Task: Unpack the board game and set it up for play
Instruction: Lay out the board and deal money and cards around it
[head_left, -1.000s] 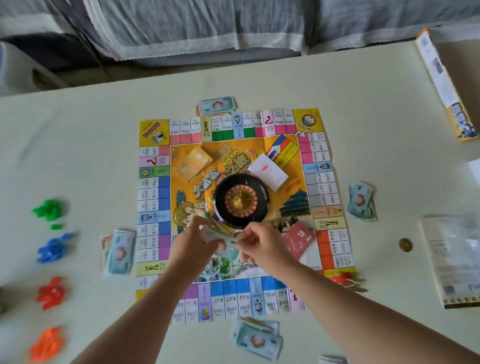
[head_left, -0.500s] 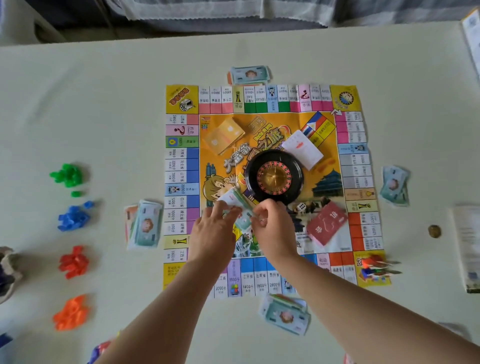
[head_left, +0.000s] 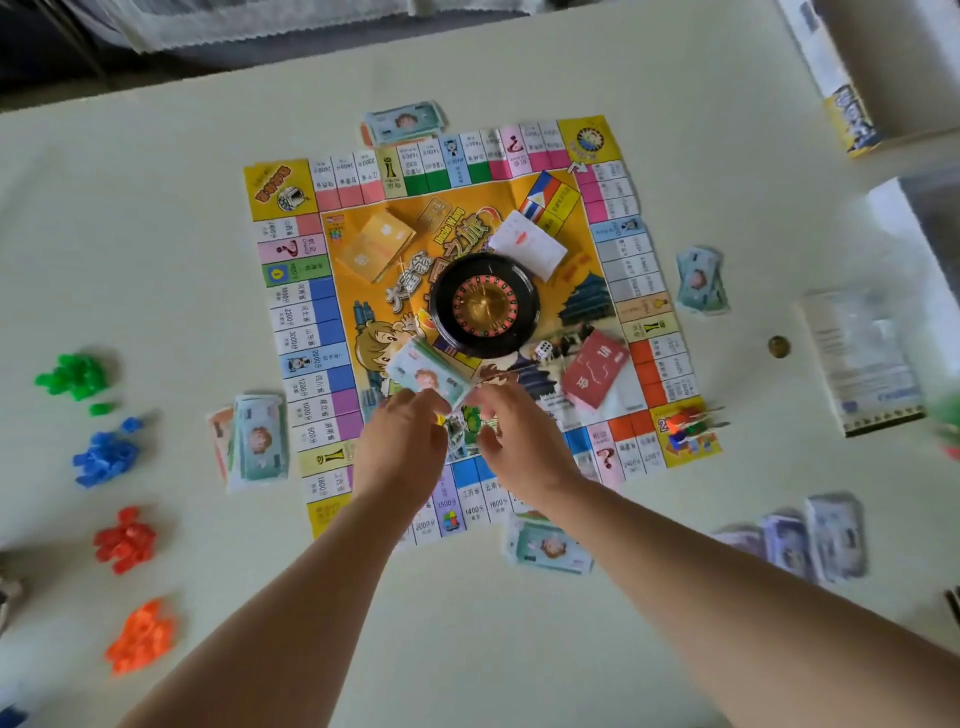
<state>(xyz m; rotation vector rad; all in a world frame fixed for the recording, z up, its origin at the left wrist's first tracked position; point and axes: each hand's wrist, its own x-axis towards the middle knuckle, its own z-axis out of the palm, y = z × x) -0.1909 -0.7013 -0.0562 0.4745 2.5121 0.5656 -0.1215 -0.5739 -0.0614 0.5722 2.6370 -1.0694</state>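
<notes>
While the fan of banknotes (head_left: 428, 376) hangs over the near middle of the game board (head_left: 322, 312), pinched at its lower edge by the left hand (head_left: 400, 452) and nipped at that edge from the other side by the curled fingers of the right hand (head_left: 519, 447), the head view suggests a few ways this could sour. Those notes look thin and loosely stacked, so a clumsy peel could draw off two at once, or let the lot slide and scatter across the squares. Both forearms reach over the board's near edge, and the board is creased paper, probably held down only by what stands on it. A dragged arm could shift it, topple the pawns (head_left: 691, 423) on the near right corner, or knock the die (head_left: 544, 351) just beside the roulette wheel (head_left: 483, 306). The game itself looks mostly laid out. The wheel sits in the centre with a yellow deck (head_left: 379, 244), a white deck (head_left: 527, 244) and a red deck (head_left: 595, 369) around it. Money piles (head_left: 257, 441) lie outside each of the four sides, and plastic pieces (head_left: 75, 374) in green, blue, red and orange are heaped in a column on the table (head_left: 156, 234) to the left.
</notes>
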